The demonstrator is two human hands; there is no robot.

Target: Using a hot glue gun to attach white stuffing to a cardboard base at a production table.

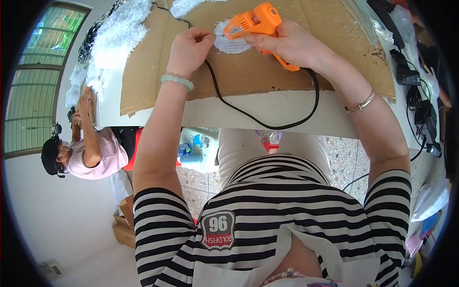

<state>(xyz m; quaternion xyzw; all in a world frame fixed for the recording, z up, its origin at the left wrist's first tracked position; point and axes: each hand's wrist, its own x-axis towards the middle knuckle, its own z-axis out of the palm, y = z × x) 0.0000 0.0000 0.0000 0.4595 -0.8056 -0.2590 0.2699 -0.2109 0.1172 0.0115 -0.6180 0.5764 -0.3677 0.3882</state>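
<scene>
Striped shirt (267, 215); right hand (291, 45) grips glue gun (253, 23).

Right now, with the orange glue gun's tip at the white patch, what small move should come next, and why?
Probably squeeze the trigger lightly. The right hand holds the orange plastic glue gun with its nozzle at the white fuzzy round patch on the brown cardboard sheet, and the left hand pins the patch's edge.

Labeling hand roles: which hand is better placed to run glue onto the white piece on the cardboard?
Right. The right hand already grips the orange glue gun, its nozzle on the white piece. The left hand is closed beside that piece on the cardboard, apparently steadying it.
</scene>
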